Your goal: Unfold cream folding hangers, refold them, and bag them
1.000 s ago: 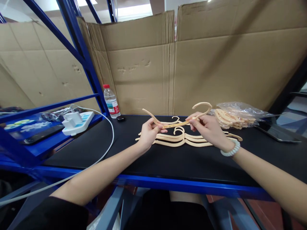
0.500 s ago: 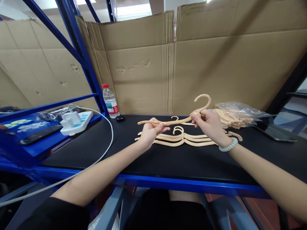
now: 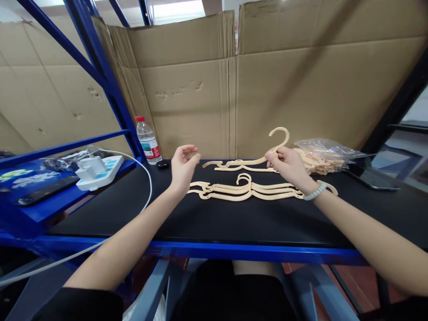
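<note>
The right hand (image 3: 287, 164) has its grip clamped, thumb against fingers, on a hanger (image 3: 252, 162) just below the hook. That hanger is held up above the far part of the worktop (image 3: 214, 225), its hook standing upright over the hand and its long arm reaching leftward, tilted slightly down. The left hand (image 3: 183, 167) holds nothing: its thumb and fingers are apart, loosely curled, and it is raised near the held hanger's far tip without touching it. A pale coiled bracelet (image 3: 315, 191) circles the right wrist.

Just below the held hanger in view, a second hanger (image 3: 257, 170) lies near the back edge, partly hidden. Nearer the person, a group of hangers (image 3: 230, 196) lies overlapping, hooks together; the right wrist covers part of its right side.

To the right, a clear bag (image 3: 331, 149) with more hangers rests beside a dark flat panel (image 3: 374, 178). Far left on the worktop stand a red-capped bottle (image 3: 149, 142) and, beside it, a small black object (image 3: 162, 164). Farther left, a white power strip (image 3: 102, 173) sits on a blue shelf (image 3: 50, 214). Cardboard (image 3: 187, 98) walls off the back.
</note>
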The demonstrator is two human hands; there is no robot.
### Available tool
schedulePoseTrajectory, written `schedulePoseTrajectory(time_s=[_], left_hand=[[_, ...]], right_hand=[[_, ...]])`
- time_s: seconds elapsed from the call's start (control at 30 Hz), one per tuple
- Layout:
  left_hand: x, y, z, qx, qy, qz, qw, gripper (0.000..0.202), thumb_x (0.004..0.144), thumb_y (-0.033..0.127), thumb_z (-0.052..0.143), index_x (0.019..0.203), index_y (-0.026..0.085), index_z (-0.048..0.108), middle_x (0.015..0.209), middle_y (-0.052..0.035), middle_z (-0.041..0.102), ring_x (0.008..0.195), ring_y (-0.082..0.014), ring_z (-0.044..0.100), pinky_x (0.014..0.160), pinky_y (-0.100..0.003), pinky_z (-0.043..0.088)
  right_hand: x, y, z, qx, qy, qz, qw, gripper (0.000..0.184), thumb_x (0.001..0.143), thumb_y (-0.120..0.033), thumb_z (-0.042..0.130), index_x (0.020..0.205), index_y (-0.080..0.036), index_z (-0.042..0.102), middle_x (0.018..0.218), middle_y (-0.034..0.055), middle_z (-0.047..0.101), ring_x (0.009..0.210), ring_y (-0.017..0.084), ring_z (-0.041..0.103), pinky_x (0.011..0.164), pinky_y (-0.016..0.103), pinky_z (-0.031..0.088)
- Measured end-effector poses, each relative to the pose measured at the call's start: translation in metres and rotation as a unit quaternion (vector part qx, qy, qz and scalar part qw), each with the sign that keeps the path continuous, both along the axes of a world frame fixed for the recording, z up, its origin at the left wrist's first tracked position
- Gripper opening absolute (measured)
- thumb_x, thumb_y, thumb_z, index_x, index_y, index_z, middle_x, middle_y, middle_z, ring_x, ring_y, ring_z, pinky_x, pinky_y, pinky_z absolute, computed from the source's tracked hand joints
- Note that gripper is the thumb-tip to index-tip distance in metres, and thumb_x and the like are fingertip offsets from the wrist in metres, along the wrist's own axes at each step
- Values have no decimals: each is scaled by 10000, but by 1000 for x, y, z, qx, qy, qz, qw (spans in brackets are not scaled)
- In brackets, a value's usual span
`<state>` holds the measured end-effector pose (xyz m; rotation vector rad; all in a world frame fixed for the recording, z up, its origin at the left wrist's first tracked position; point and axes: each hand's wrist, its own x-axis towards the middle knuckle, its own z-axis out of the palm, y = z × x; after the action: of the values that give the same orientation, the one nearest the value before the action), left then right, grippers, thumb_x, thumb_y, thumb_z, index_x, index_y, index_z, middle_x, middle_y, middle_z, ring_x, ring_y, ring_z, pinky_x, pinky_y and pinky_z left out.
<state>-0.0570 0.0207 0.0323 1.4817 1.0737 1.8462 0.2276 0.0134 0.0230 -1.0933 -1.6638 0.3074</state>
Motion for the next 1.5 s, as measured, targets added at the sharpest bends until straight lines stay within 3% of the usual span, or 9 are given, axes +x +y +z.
schedulePoseTrajectory(time_s=[0.07,0.13,0.23,0.43,0.63,0.83,1.0,1.37,1.5], left_hand=[[4,-2,-4,80,187,0,979,272,714,227,695,972,199,614,1068,-68,632,1000,-209,566,904,-332,443],[8,-4,-8,119,351,-38,928,332,682,260,747,996,223,645,1056,-70,641,1085,-257,519,1033,-403,331],[9,-4,-11,133,469,-78,870,271,723,235,715,990,254,668,930,-56,664,1000,-253,552,1047,-407,283],[-9,1,1,113,550,-79,824,203,807,206,568,984,213,667,818,-34,656,739,-161,578,706,-240,400],[-22,-10,21,-6,613,-185,768,159,699,154,601,828,164,692,658,8,642,594,-115,561,571,-190,372],[-23,-14,20,3,647,-219,731,139,649,140,610,765,154,684,742,-10,626,638,-118,545,589,-198,381],[-22,-17,18,-19,705,-248,664,230,621,76,569,805,157,682,816,-11,618,712,-132,571,677,-211,415],[-21,-18,14,-48,732,-222,643,123,690,192,631,810,185,604,778,11,625,764,-155,560,693,-241,391],[-11,-21,8,5,713,-224,664,179,733,278,642,869,174,589,857,-17,597,791,-167,559,699,-252,412]], right_hand=[[-2,-2,0,-2,-19,11,1000,289,850,-417,539,792,-138,587,610,37,614,526,113,511,510,243,379],[-5,-5,1,8,-43,13,999,304,878,-422,508,798,-141,594,631,40,621,552,119,527,533,248,391],[-8,-9,2,17,-64,29,997,310,904,-414,478,821,-146,609,674,45,630,593,129,553,557,253,415],[-8,-10,1,-51,-86,83,992,230,795,-323,621,944,-150,592,746,34,632,601,132,596,561,260,478],[-8,-17,1,-178,-191,172,950,193,735,-283,657,888,-170,629,657,7,648,543,135,610,513,241,471],[-13,-27,0,-171,-264,169,934,133,722,-311,676,729,-179,689,639,13,684,593,154,633,548,242,440],[-17,-27,-7,-187,-331,161,911,150,713,-308,671,669,-165,670,677,21,685,629,153,621,561,237,417],[-20,-29,-6,-195,-412,128,881,124,699,-259,681,650,-172,608,631,0,631,590,132,554,544,239,346],[-14,-29,-4,-195,-435,135,869,193,655,-290,714,688,-184,556,669,-13,598,606,127,518,530,234,320]])
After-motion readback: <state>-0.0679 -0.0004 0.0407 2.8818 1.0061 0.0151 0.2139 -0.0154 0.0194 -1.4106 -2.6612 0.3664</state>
